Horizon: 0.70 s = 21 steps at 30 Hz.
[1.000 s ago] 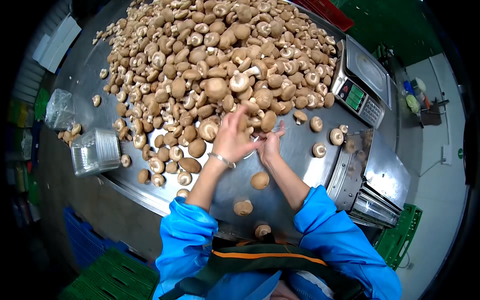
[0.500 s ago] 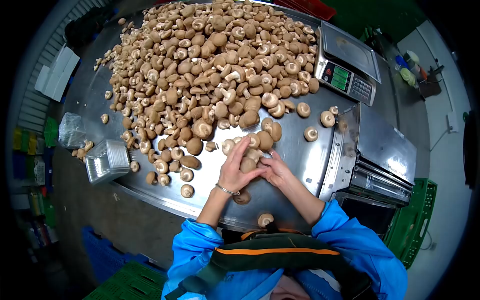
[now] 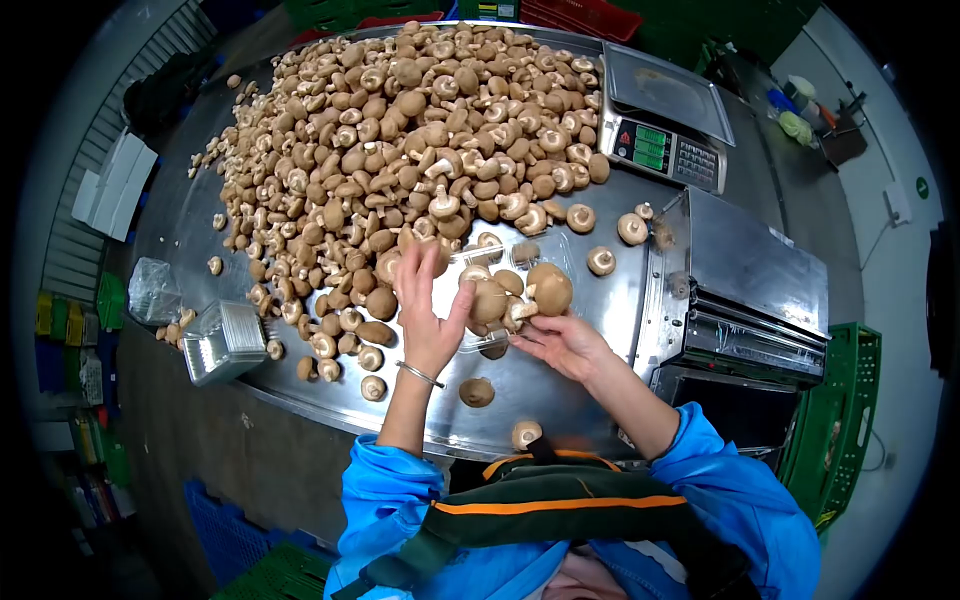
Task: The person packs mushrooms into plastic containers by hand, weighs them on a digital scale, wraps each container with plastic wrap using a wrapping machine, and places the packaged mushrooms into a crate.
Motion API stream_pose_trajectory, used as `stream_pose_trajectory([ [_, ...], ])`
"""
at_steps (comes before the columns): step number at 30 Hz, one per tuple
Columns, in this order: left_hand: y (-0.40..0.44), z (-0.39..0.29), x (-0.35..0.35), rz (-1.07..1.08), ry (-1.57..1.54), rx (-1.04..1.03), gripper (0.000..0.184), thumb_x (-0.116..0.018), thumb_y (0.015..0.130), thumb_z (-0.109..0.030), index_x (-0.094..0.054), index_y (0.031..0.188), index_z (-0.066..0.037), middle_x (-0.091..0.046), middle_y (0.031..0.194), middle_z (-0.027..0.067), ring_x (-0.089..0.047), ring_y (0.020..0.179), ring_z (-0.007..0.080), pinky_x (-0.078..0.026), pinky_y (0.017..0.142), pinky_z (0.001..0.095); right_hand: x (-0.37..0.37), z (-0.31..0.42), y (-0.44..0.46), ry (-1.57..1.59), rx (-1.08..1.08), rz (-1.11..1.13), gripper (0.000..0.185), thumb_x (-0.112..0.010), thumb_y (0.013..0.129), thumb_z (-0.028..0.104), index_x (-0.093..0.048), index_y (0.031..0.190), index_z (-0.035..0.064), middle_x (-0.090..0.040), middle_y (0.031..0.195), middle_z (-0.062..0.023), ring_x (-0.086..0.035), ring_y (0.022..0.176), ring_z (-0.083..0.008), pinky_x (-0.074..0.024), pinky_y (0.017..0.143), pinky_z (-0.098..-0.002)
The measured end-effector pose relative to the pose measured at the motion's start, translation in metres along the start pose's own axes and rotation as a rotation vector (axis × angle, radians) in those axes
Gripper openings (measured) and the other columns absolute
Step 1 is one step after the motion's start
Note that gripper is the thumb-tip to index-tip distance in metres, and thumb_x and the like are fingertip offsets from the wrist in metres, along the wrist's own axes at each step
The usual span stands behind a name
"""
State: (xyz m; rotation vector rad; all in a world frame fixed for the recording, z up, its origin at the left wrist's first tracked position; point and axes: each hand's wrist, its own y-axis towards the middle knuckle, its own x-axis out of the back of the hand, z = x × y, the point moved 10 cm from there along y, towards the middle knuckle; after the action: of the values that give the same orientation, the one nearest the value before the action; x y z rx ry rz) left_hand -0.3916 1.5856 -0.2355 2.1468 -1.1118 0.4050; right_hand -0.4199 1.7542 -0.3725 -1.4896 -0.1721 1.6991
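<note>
A clear plastic tray (image 3: 570,262) with several brown-capped mushrooms (image 3: 487,301) in it stands in front of me on the metal table. My right hand (image 3: 565,345) grips the tray's near right corner, its thumb beside a pale mushroom stem (image 3: 519,313) and a large cap (image 3: 549,290). To the left of the tray, my left hand (image 3: 430,312) is open, thumb and fingers apart. Its fingertips reach the near edge of the big mushroom pile (image 3: 400,150); whether they touch a mushroom there I cannot tell.
A digital scale (image 3: 665,130) stands at the right back, with a metal machine (image 3: 750,270) nearer me. Stacked clear trays (image 3: 222,340) and a plastic bag (image 3: 154,291) lie at the left edge. Loose mushrooms (image 3: 476,392) dot the metal table (image 3: 600,320). A green crate (image 3: 830,420) is at the right.
My left hand has come off the mushrooms in the tray and moved left, its fingers spreading. The tray and its mushrooms now show more. The camera view has shifted slightly.
</note>
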Motion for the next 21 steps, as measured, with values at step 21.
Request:
stream_pose_trajectory([
  [21,0.028,0.113,-0.127,0.519,-0.198,0.077,0.038,-0.057,0.079,-0.014,-0.050,0.116,-0.005,-0.049,0.117,0.0169,-0.051,0.103,0.0321,-0.040,0.088,0.0355,0.080,-0.006,-0.010,-0.195,0.042,-0.341,0.038,-0.053,0.079,-0.003,-0.041,0.116,0.0005,-0.057,0.102,-0.0170,-0.060,0.090,-0.0296,-0.0526,0.079,-0.0399],
])
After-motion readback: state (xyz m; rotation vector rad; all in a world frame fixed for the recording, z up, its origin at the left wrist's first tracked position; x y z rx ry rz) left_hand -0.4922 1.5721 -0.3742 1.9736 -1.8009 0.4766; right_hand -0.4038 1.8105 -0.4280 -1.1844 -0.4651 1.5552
